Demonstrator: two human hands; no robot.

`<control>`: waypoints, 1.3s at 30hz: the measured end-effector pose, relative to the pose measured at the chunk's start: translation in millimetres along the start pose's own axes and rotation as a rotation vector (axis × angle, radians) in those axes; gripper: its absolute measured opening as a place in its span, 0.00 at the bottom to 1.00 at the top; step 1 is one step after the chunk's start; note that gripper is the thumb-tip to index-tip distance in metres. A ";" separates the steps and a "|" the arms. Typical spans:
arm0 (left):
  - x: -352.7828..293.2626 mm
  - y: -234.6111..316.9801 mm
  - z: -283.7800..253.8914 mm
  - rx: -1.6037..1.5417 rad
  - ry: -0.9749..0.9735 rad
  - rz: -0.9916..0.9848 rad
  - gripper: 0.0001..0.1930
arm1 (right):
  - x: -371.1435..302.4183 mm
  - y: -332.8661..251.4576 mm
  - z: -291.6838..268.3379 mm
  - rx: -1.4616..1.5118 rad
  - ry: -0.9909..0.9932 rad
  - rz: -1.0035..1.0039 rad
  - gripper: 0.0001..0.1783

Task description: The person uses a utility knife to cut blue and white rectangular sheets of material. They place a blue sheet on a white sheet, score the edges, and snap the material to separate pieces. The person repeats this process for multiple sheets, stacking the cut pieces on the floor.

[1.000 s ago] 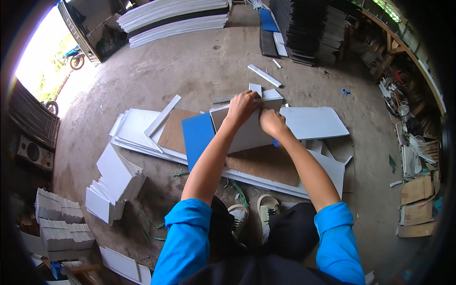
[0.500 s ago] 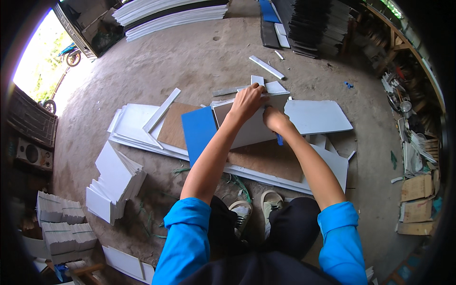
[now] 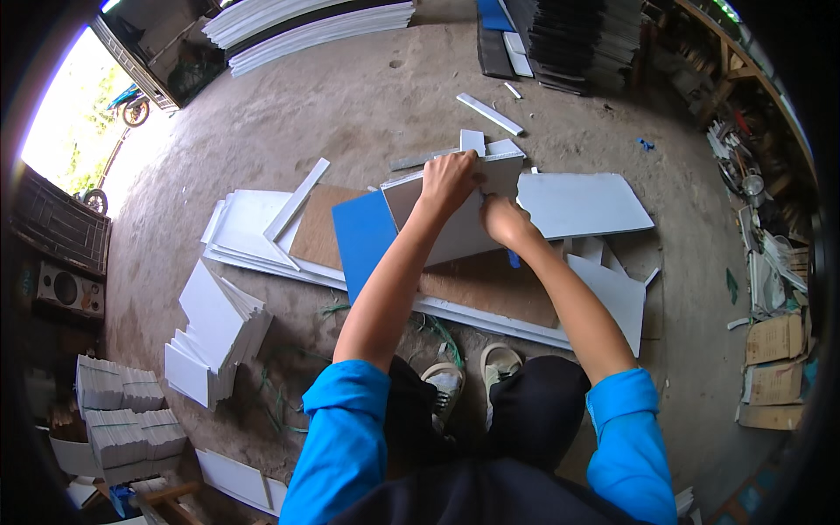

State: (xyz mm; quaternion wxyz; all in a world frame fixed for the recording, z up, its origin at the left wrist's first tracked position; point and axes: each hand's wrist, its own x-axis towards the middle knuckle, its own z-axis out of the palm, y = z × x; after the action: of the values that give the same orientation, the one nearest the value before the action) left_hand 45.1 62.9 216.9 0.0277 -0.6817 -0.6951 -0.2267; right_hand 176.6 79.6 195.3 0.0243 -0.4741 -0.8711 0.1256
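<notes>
A white panel [image 3: 451, 229] stands tilted up over a brown board [image 3: 490, 289]. My left hand [image 3: 450, 182] is closed over the panel's top edge. Just right of it and slightly lower, my right hand [image 3: 506, 220] is wrapped around a tool with a blue handle [image 3: 514, 260], whose end sticks out under the fist. The tool's working end is hidden against the panel, so its kind does not show. Left of the panel lies a blue sheet [image 3: 364, 241]. A loose white panel [image 3: 586, 203] rests to the right.
White sheets [image 3: 254, 223] and narrow strips [image 3: 302, 197] lie under and around the work. Bundled white pieces [image 3: 214, 332] stand at left, above more stacks [image 3: 131, 429]. Tall sheet stacks [image 3: 573, 44] stand at the back. Cardboard boxes [image 3: 774, 367] line the right side.
The held panel has tipped slightly, its top edge moving left. Both hands keep their hold, the left shifting a little away from the right. The whole view has shifted slightly.
</notes>
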 end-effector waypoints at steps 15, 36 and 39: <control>4.2 -1.2 2.0 0.096 -0.109 0.044 0.18 | 23.4 27.3 87.8 -0.060 0.175 -0.286 0.11; 12.6 0.1 1.8 0.095 -0.150 -0.054 0.19 | -4.9 40.8 147.6 0.248 -0.340 0.132 0.15; 16.6 5.6 4.2 0.089 -0.148 -0.044 0.19 | -16.1 59.0 183.3 0.117 -0.177 0.032 0.15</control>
State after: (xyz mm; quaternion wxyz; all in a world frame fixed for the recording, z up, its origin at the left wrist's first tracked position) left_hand 50.5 79.7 220.5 0.0013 -0.6794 -0.7193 -0.1452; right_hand 204.2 61.0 5.0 -0.0273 -0.4729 -0.8532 0.2183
